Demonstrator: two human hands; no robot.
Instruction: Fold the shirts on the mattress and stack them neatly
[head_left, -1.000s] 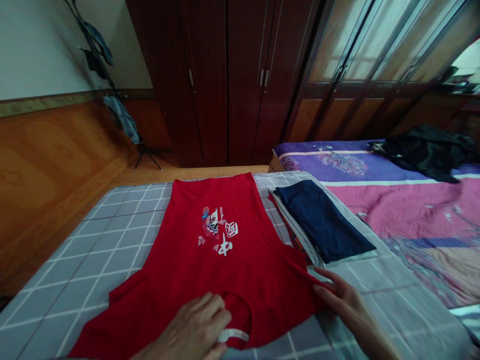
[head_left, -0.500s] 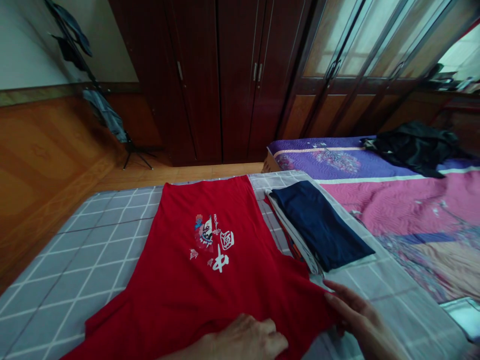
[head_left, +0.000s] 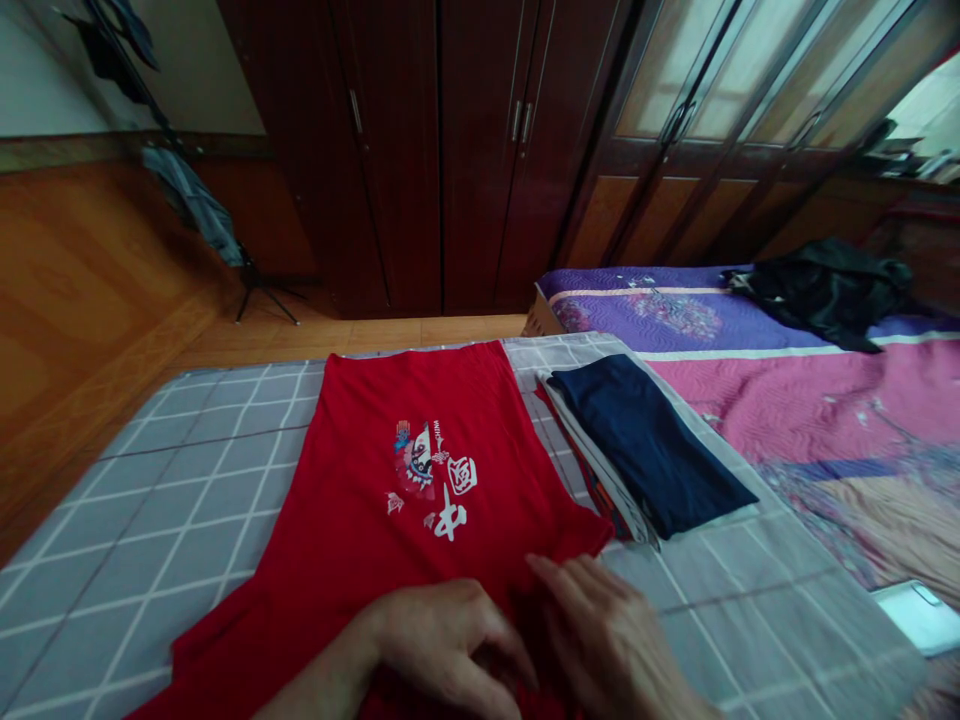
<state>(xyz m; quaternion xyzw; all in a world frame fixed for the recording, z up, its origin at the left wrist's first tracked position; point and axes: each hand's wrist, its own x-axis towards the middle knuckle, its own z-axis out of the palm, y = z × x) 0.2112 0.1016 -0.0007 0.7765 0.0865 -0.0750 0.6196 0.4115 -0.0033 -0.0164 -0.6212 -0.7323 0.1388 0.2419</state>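
Observation:
A red T-shirt (head_left: pixel 352 520) with a white-and-coloured print lies spread on the checked bed, its hem toward the far edge. My left hand (head_left: pixel 450 640) is on the near part of the shirt, fingers curled down and closed on the fabric. Beside it, my right hand (head_left: pixel 607 640) is closed on the shirt's right sleeve, which is turned inward; its fingertips are partly hidden and slightly blurred. Just right of the shirt lies a stack of folded clothes, with a dark blue garment (head_left: pixel 652 440) on top.
The grey checked bedsheet (head_left: pixel 172 480) carries the clothes. To the right is a second bed with a purple and pink cover (head_left: pixel 787 400), a black garment (head_left: pixel 832 290) on it. A phone (head_left: pixel 916 615) lies at the right. Behind stand dark wardrobes (head_left: pixel 480 150) and a clothes stand (head_left: pixel 251 270).
My right hand has moved left, bringing the right sleeve inward over the shirt. My left hand has shifted slightly left and up. The view has tilted down a little.

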